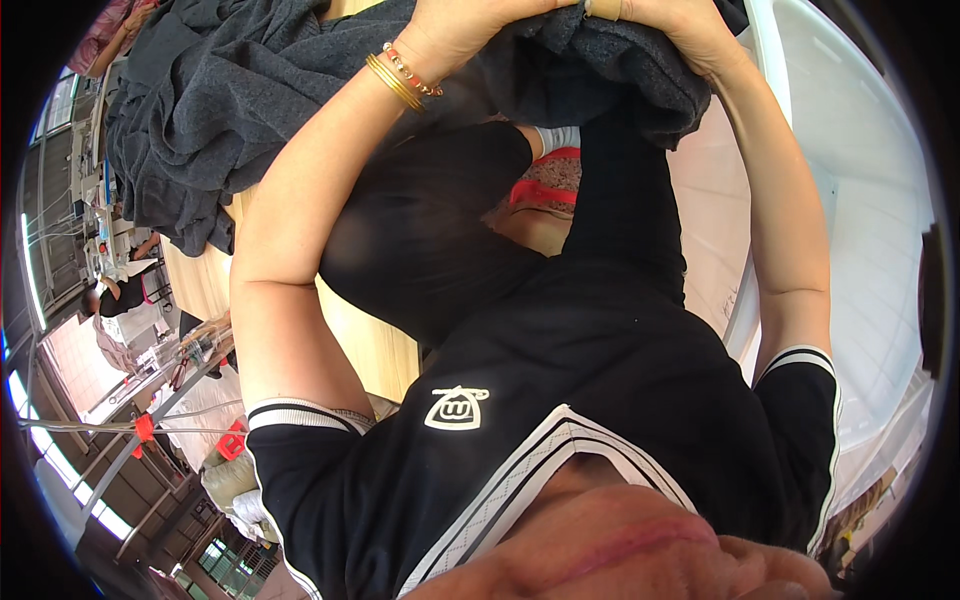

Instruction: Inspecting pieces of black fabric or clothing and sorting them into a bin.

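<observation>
Both of my hands are at the top edge of the head view, close together over a bunched dark grey cloth [590, 70]. My left hand [455, 35], with gold bangles and a beaded bracelet on its wrist, is closed on the cloth's upper edge. From the other side my right hand [685, 30] grips the same fold; a tan band wraps one of its fingers. The frame's edge cuts off some fingertips. The gripped part hangs over my dark-trousered legs. A larger heap of the same grey fabric [210, 100] spreads to the left.
Light wooden table [200, 290] lies under the heap at my left. A large white plastic bin [870, 230] stands close at my right. Below my legs is something red [545, 192]. Other people are at work at the far left, among workshop equipment.
</observation>
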Available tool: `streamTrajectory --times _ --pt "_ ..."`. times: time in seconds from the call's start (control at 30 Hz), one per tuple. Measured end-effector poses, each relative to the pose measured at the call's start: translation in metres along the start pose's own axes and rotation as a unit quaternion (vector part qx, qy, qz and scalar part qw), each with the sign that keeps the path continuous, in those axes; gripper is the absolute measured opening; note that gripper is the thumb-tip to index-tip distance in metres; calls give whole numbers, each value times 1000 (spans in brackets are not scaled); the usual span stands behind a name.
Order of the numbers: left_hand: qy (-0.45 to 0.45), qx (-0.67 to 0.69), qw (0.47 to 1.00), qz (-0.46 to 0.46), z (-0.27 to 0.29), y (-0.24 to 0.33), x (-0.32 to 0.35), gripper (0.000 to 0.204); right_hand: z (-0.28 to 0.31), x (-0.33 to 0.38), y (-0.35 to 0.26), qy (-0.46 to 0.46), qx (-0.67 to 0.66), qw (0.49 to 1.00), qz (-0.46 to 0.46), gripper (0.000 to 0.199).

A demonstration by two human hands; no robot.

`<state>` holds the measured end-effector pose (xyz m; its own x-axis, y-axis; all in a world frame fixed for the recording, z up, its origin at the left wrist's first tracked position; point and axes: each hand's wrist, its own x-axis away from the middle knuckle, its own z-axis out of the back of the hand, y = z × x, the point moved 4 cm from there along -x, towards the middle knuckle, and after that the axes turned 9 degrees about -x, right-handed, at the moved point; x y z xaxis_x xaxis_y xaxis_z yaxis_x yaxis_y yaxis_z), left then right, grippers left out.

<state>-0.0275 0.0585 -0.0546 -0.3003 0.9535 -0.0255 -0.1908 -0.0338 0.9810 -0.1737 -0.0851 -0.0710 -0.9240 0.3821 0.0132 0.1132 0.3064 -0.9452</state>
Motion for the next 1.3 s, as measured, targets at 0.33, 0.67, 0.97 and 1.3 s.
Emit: streamTrajectory --times 0.33,0.67,0.97,1.3 --pt "-7 80 996 49 5 -1 -10 8 -10 1 -13 -2 38 998 40 13" --pt "-30 14 999 31 3 2 -2 20 -12 8 -22 15 105 993 49 18" --pt "-36 1 999 -8 -5 6 -1 19 -3 4 -15 -17 48 999 19 22" --pt "-36 -34 998 -25 -8 5 6 20 1 3 -8 -41 36 998 -20 22"
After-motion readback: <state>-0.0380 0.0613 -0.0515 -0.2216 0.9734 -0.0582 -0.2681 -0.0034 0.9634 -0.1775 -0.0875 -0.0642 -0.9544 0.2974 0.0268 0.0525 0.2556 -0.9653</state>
